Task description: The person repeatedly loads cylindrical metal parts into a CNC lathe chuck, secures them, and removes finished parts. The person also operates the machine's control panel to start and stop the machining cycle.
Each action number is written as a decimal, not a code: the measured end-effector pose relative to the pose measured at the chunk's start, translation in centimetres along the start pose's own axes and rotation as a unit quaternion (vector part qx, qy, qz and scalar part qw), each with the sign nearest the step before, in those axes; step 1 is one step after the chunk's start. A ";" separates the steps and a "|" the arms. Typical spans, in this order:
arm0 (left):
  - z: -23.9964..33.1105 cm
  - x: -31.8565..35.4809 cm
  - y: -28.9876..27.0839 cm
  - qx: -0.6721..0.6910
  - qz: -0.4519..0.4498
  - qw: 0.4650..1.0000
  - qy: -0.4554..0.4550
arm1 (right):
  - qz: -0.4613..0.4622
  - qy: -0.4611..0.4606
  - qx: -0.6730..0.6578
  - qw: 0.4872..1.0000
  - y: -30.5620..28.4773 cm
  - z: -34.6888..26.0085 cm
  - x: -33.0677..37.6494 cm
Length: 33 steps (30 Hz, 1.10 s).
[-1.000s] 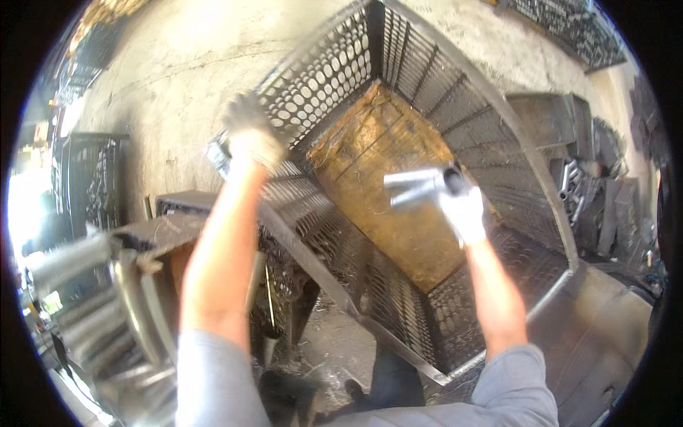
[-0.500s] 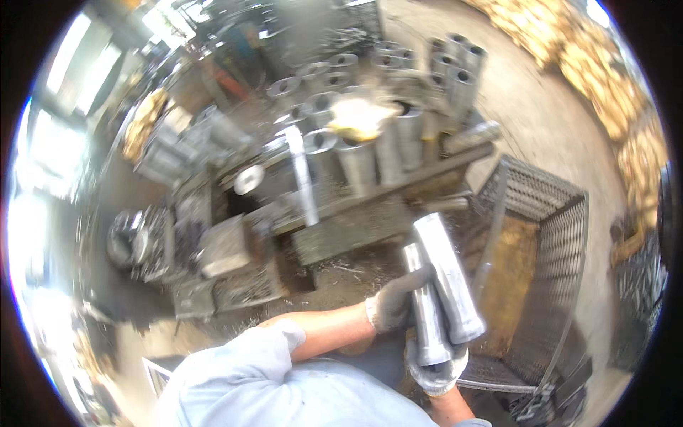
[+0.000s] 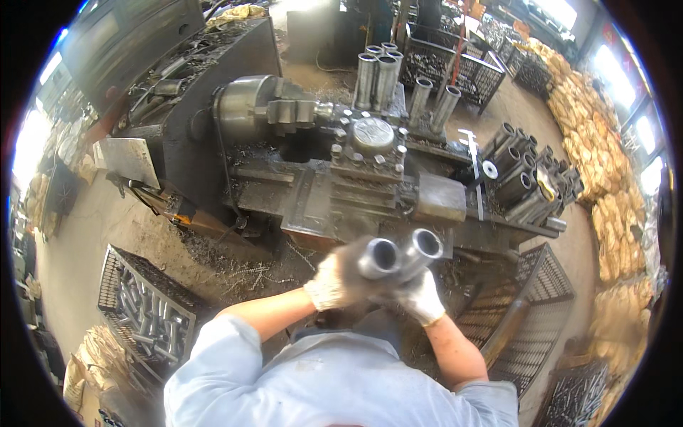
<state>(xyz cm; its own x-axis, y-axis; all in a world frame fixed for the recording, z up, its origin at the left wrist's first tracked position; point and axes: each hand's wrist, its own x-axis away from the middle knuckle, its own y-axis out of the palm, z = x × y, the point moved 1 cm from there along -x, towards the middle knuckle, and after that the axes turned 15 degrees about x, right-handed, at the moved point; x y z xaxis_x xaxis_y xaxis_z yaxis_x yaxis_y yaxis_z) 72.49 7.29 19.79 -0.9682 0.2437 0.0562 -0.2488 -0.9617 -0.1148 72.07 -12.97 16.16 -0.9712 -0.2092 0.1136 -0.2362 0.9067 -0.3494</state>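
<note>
Two tubes are being held in front of the body, side by side, open ends uppermost. The left tube (image 3: 380, 257) is being clasped by the left hand (image 3: 333, 281) and the right tube (image 3: 425, 244) by the right hand (image 3: 421, 299); each grip is being kept closed — exact finger placing is being hidden by blur. Compared with half a second ago, the pair is being carried nearer the middle of the view, with both mouths now being shown, and the body is being turned squarely to the lathe (image 3: 363, 192). For the work, this means the tubes are being brought to the machine, while the basket (image 3: 551, 285) is being left by the right forearm. Beyond the tubes, the tool post (image 3: 373, 135) is being faced, with a caliper (image 3: 474, 171) lying to its right — and standing tubes (image 3: 384, 78) are being kept farther back.
</note>
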 end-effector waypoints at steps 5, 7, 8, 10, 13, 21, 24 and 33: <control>-2.6 -5.6 -11.3 0.169 0.211 0.951 0.149 | 0.056 0.003 0.221 0.974 4.0 1.7 -8.7; -4.5 -9.8 -14.6 0.171 0.225 0.954 0.099 | 0.102 -0.019 0.256 0.961 5.3 3.2 -11.7; -5.5 -11.5 -15.4 0.149 0.218 0.959 0.107 | 0.091 -0.019 0.252 0.963 5.9 3.9 -12.4; -7.3 -13.5 -15.8 0.025 0.238 0.964 0.115 | 0.097 -0.006 0.267 0.959 5.9 4.8 -13.3; -9.5 -14.3 -15.3 0.067 0.192 0.976 0.075 | -0.047 -0.048 0.444 0.893 2.0 3.1 -13.2; -12.3 -14.0 -13.7 -0.013 0.202 0.965 0.166 | 0.049 -0.369 0.401 0.837 -8.2 -15.0 -28.2; -9.9 -13.4 -16.0 0.072 0.093 0.977 0.178 | -0.067 -0.295 0.600 0.740 -1.2 -16.7 -41.1; -2.3 -24.3 -36.5 -0.647 0.220 0.709 0.175 | -0.498 -0.015 0.744 0.445 -2.2 -0.8 -52.1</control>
<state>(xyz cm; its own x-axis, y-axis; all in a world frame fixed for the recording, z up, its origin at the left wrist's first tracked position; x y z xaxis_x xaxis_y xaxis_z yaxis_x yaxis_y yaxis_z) 105.10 36.80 20.33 -0.8502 0.1898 -0.4910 0.4830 -0.0897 -0.8710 123.19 -3.79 11.72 -0.3581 -0.2610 0.8965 -0.2871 -0.8828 -0.3717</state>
